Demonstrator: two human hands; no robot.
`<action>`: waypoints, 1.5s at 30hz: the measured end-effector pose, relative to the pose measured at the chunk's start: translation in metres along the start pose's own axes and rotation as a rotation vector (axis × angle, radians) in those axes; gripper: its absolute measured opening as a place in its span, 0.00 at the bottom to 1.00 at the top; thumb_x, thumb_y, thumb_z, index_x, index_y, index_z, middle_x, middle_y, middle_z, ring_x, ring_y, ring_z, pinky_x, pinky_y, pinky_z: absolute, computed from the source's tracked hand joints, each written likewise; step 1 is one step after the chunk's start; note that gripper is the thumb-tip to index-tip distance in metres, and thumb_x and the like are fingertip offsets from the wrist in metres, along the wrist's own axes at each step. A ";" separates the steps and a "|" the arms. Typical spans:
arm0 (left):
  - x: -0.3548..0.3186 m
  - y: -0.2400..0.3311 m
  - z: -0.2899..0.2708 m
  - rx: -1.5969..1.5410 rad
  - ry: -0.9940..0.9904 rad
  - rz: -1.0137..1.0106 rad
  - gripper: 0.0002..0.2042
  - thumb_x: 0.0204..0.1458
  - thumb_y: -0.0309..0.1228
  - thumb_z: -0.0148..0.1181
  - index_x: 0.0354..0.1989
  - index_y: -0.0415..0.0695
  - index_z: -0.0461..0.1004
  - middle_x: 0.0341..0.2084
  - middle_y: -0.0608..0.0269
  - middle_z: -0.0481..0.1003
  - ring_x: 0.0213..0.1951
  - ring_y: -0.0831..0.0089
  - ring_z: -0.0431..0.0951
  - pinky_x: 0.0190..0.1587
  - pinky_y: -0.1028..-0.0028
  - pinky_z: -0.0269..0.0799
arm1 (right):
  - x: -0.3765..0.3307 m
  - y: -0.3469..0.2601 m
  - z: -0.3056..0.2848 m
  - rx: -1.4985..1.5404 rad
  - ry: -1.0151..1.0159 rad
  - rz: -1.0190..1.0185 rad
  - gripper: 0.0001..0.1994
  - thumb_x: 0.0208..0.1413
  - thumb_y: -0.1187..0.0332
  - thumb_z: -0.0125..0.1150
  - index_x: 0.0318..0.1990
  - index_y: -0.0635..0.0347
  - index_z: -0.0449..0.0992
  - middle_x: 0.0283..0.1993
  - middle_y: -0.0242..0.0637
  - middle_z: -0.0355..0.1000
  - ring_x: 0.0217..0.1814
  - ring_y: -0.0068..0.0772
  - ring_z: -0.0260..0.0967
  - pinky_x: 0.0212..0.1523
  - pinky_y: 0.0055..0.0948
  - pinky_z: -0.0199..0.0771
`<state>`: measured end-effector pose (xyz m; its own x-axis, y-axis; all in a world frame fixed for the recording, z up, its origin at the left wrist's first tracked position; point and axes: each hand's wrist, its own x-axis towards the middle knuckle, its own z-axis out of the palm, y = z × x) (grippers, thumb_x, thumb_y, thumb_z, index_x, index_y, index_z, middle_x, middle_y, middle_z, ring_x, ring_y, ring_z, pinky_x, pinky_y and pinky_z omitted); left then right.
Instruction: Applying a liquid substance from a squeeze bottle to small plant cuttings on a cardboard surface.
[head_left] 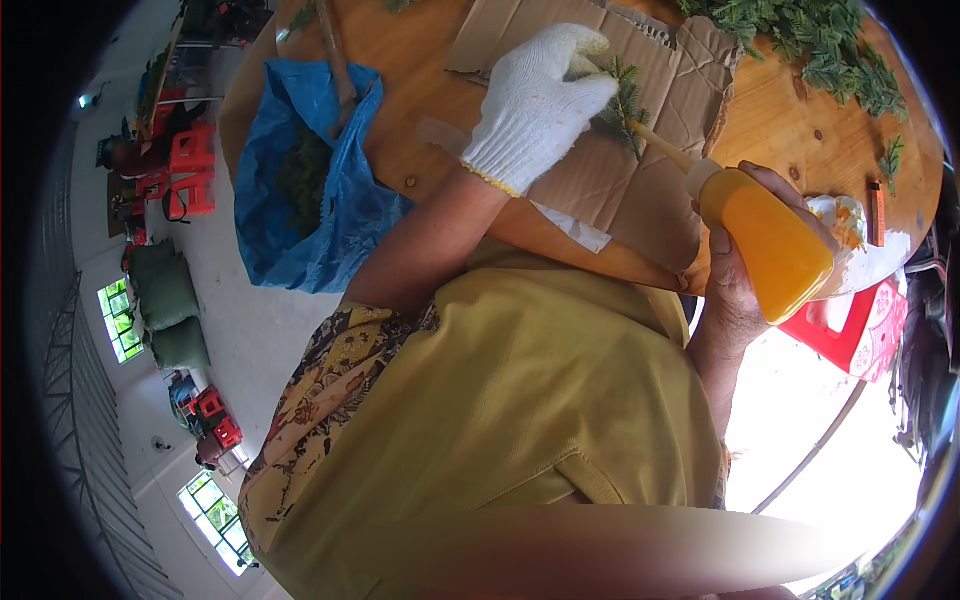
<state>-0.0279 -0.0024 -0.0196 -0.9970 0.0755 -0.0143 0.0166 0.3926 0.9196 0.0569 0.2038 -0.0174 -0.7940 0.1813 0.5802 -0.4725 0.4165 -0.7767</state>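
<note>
My left hand (540, 110), in a white knitted glove, pinches a small green conifer sprig (627, 95) between thumb and fingers over a sheet of corrugated cardboard (590, 190). Bare and wrapped round a squeeze bottle (770, 240) of amber-orange liquid, my right hand (735, 270) tilts it so that its long nozzle points up and left. The nozzle's tip meets or nearly meets the sprig's stem; contact is hard to tell. The cardboard lies on a round wooden table (420, 140), its edges torn and creased.
A blue plastic bag (270, 190) with dark greenery inside hangs at the table's left edge, beside a wooden stick (335, 60). Green sprigs (800, 40) pile up at the far right. A crumpled white wad (840, 220) and an orange lighter-like object (877, 215) lie near a red stool (860, 330).
</note>
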 end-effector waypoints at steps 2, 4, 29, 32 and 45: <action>0.000 -0.002 0.000 -0.015 0.017 0.008 0.18 0.46 0.31 0.60 0.46 0.39 0.74 0.32 0.54 0.79 0.25 0.70 0.79 0.29 0.73 0.76 | -0.001 0.002 -0.002 -0.021 -0.012 -0.053 0.24 0.44 0.56 0.73 0.39 0.70 0.74 0.39 0.51 0.76 0.40 0.41 0.76 0.44 0.35 0.77; 0.001 -0.002 0.000 -0.001 0.016 0.018 0.18 0.45 0.31 0.60 0.46 0.38 0.74 0.32 0.53 0.79 0.26 0.71 0.80 0.29 0.73 0.77 | 0.000 0.001 -0.005 0.047 -0.073 -0.049 0.24 0.45 0.57 0.72 0.40 0.70 0.73 0.40 0.52 0.76 0.40 0.42 0.76 0.44 0.36 0.77; -0.006 0.034 -0.009 0.011 -0.056 -0.058 0.18 0.50 0.30 0.60 0.49 0.37 0.71 0.34 0.55 0.77 0.29 0.73 0.78 0.29 0.74 0.75 | -0.015 0.000 -0.005 0.100 0.100 0.061 0.20 0.38 0.59 0.74 0.33 0.66 0.77 0.37 0.46 0.78 0.37 0.36 0.77 0.42 0.30 0.76; -0.005 0.036 -0.009 0.016 -0.069 -0.068 0.18 0.50 0.30 0.60 0.50 0.37 0.71 0.34 0.55 0.78 0.29 0.72 0.78 0.29 0.74 0.75 | -0.017 0.000 -0.005 0.140 0.129 0.095 0.20 0.38 0.58 0.73 0.33 0.66 0.77 0.36 0.46 0.78 0.37 0.36 0.77 0.42 0.30 0.76; -0.023 0.043 -0.085 -0.171 0.130 -0.006 0.12 0.50 0.29 0.59 0.43 0.38 0.75 0.31 0.59 0.78 0.28 0.77 0.77 0.29 0.77 0.73 | -0.031 0.016 -0.015 0.634 0.288 0.375 0.26 0.49 0.60 0.68 0.49 0.72 0.70 0.47 0.50 0.71 0.47 0.42 0.71 0.37 0.32 0.81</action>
<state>-0.0105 -0.0650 0.0537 -0.9986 -0.0497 0.0203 0.0083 0.2304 0.9731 0.0800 0.2182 -0.0444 -0.8541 0.4685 0.2256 -0.3898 -0.2895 -0.8742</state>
